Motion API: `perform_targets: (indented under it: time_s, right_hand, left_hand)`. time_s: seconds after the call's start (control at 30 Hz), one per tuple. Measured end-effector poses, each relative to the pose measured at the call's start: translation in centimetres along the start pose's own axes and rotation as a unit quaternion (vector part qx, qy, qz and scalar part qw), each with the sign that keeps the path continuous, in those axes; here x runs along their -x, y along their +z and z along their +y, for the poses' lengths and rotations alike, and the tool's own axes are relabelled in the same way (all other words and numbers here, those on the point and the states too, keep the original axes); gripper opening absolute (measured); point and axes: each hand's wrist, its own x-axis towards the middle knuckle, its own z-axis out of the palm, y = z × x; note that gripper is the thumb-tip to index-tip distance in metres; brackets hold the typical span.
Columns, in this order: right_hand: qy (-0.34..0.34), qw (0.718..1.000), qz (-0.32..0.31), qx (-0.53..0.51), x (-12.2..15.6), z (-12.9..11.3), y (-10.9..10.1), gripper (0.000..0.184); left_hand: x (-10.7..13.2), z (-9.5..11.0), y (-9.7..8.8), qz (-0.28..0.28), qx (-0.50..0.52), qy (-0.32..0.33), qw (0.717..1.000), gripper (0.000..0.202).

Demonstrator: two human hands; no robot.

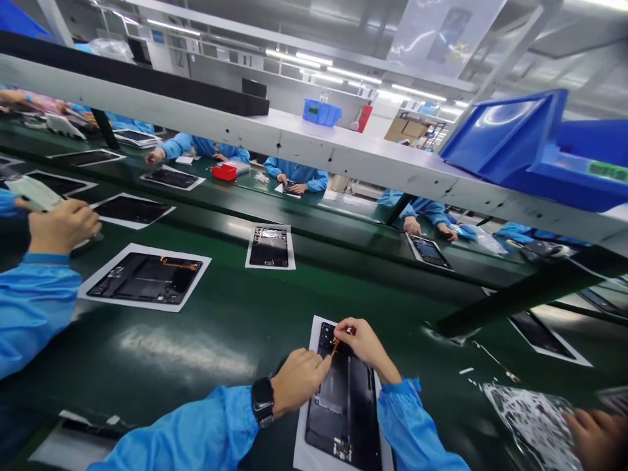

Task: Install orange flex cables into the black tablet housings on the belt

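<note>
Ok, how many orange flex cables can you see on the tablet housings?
2: one cable between the left hand and right hand on the nearest housing, another cable on the housing at left. Others may be hidden.

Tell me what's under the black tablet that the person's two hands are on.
A white paper sheet lies under the black tablet, showing past its edges, and the sheet rests on a green conveyor belt. The part of the sheet beneath the tablet is covered, so it cannot be seen.

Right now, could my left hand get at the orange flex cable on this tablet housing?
Probably yes. The left hand reaches over the edge of the tablet housing, its fingertips close to the orange flex cable, with nothing between them. Only the right hand, at the cable's other side, crowds the spot.
</note>
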Motion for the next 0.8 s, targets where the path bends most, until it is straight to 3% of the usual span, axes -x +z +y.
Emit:
perform_targets:
  time_s: [0.3, 0.6, 0.8]
  right_hand:
    - [0.064, 0.995, -0.081, 0.012, -4.7, 3.0, 1.0, 0.014]
    - [0.081, 0.987, -0.136, 0.041, -5.3, 3.2, 0.1, 0.018]
    - [0.102, 0.982, -0.119, 0.107, -4.8, 2.7, -0.2, 0.025]
  left_hand:
    - [-1.4, -0.6, 1.5, 0.056, -0.013, 0.002, 0.998, 0.010]
    - [-1.6, -0.8, 1.5, 0.077, 0.019, -0.012, 0.997, 0.010]
    - [-1.5, -1.0, 1.6, 0.076, 0.040, -0.007, 0.996, 0.012]
